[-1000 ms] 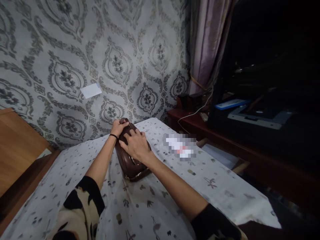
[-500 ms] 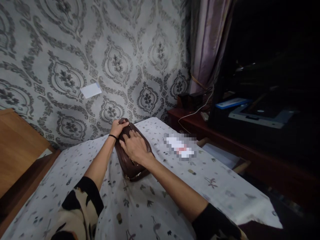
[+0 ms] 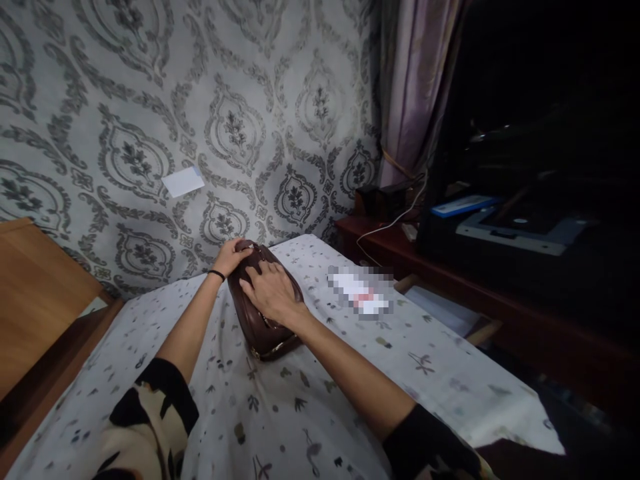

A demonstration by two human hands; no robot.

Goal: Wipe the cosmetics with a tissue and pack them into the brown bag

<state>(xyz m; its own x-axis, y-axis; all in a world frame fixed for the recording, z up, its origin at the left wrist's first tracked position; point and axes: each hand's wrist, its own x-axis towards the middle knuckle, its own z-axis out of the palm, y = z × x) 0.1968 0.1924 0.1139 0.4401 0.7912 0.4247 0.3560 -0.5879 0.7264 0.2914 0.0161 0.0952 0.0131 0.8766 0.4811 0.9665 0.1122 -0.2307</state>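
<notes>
A dark brown leather bag (image 3: 245,310) with metal zips lies on the white printed cloth (image 3: 345,373), its zipped end towards me. At the bag's far left corner my left hand (image 3: 233,257) grips the edge, thumb on top and the other fingers hidden behind. My right hand (image 3: 273,290) rests flat on the top of the bag with its fingers spread. To the right of the bag lies a blurred white item with a red patch (image 3: 357,293).
Patterned wallpaper with a white card (image 3: 183,182) rises behind the cloth. A wooden panel (image 3: 45,287) stands at the left. On the right are a dark red cabinet (image 3: 385,240), a white cable, an open drawer (image 3: 445,312) and a large dark screen.
My left hand has shifted slightly left and down along the bag's far end. The strap end that stood up beside its thumb now lies lower. My right hand stays on the bag.
</notes>
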